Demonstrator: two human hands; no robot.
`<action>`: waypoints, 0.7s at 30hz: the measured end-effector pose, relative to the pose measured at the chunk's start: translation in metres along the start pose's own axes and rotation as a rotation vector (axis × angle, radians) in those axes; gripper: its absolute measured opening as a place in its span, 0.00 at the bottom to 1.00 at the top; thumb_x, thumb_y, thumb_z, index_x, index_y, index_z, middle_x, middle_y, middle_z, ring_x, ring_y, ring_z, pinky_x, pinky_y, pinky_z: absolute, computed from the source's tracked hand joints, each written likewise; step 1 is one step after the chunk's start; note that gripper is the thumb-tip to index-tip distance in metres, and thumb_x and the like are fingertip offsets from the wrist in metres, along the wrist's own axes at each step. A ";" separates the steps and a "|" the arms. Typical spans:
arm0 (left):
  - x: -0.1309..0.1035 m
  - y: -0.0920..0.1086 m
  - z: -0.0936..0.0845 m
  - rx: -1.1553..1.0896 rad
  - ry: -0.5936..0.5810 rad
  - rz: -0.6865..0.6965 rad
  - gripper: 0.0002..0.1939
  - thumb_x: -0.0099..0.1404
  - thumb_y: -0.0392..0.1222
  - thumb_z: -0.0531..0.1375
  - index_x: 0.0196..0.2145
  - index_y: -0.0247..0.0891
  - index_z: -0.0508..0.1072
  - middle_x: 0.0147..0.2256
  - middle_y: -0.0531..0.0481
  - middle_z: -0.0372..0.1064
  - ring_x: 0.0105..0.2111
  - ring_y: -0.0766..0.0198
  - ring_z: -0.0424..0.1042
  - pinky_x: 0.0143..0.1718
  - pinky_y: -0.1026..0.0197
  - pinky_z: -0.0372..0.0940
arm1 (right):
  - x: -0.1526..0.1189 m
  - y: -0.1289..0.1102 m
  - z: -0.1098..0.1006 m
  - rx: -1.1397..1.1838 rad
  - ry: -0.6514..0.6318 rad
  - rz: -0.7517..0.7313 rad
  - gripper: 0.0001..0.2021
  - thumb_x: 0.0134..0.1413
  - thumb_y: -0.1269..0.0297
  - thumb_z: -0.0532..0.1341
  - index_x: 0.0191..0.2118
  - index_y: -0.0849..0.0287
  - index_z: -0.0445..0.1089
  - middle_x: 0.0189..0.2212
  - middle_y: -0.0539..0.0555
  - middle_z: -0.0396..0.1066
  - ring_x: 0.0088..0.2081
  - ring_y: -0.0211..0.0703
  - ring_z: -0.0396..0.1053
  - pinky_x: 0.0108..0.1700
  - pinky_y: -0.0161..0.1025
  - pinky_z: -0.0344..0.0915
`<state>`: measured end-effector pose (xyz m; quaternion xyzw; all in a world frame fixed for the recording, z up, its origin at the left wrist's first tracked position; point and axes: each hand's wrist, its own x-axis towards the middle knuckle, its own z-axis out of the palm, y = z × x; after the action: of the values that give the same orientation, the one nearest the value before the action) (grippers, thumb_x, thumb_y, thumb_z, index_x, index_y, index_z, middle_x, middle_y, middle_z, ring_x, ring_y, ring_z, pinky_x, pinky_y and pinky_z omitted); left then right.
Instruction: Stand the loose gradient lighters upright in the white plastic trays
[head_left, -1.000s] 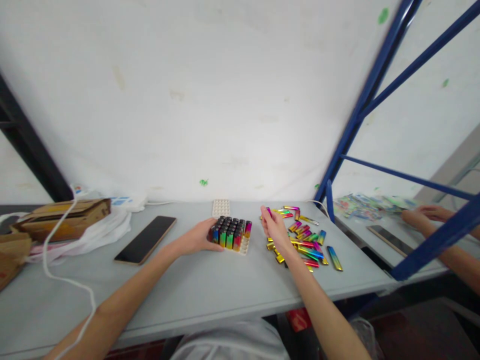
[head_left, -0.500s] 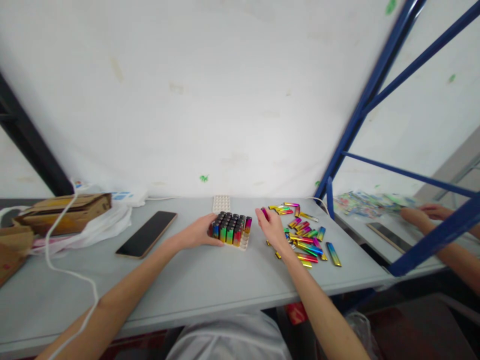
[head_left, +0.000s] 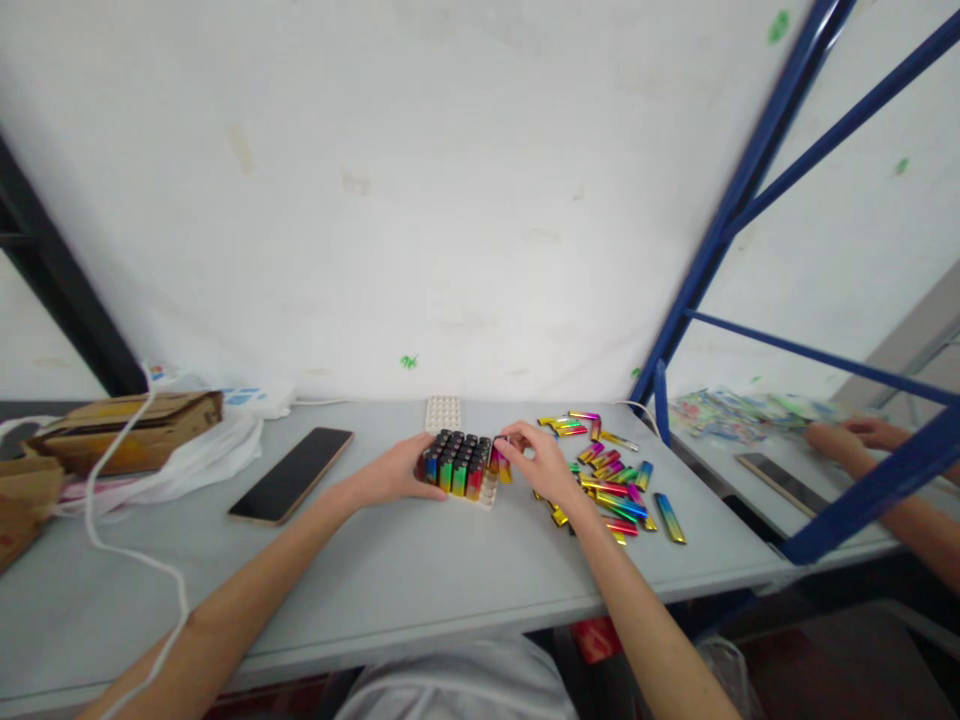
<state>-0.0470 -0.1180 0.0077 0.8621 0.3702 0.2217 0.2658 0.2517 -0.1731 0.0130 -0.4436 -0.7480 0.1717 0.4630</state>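
Several upright lighters (head_left: 459,462) with black tops and shiny multicoloured bodies stand in rows in a white tray (head_left: 488,492), whose right side shows bare holes. My left hand (head_left: 396,468) is wrapped round the left side of this block. Between the thumb and fingers of my right hand (head_left: 536,458) is a purple and yellow lighter (head_left: 502,464), held at its top end, at the right edge of the tray. To the right of that hand lies a loose pile of shiny coloured lighters (head_left: 611,488). A blue and yellow one (head_left: 669,518) lies apart.
A second white tray (head_left: 443,412) lies behind the block. At left are a phone (head_left: 292,474), a cardboard box (head_left: 127,430), plastic bags and a white cable (head_left: 161,568). A blue metal frame (head_left: 697,250) stands at right; beyond it show another person's hands (head_left: 862,440).
My right hand has moved left with the lighter, from beside the pile to the tray's right edge. My left hand stays on the block.
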 end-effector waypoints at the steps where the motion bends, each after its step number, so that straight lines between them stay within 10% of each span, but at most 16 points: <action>1: 0.000 0.001 0.000 -0.007 -0.002 0.005 0.39 0.53 0.61 0.77 0.57 0.39 0.76 0.54 0.41 0.80 0.52 0.41 0.78 0.55 0.48 0.73 | -0.001 0.001 0.000 -0.004 -0.025 0.013 0.18 0.71 0.43 0.63 0.44 0.54 0.76 0.30 0.49 0.73 0.33 0.44 0.70 0.40 0.41 0.68; 21: -0.001 0.002 -0.001 -0.005 -0.002 -0.023 0.37 0.52 0.60 0.77 0.54 0.39 0.76 0.54 0.40 0.80 0.54 0.39 0.78 0.57 0.46 0.72 | -0.001 -0.002 -0.013 -0.096 -0.210 -0.068 0.13 0.68 0.51 0.70 0.42 0.55 0.81 0.33 0.53 0.81 0.34 0.46 0.75 0.42 0.41 0.69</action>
<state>-0.0473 -0.1201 0.0093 0.8571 0.3795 0.2189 0.2709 0.2616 -0.1771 0.0200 -0.4192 -0.8144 0.1654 0.3657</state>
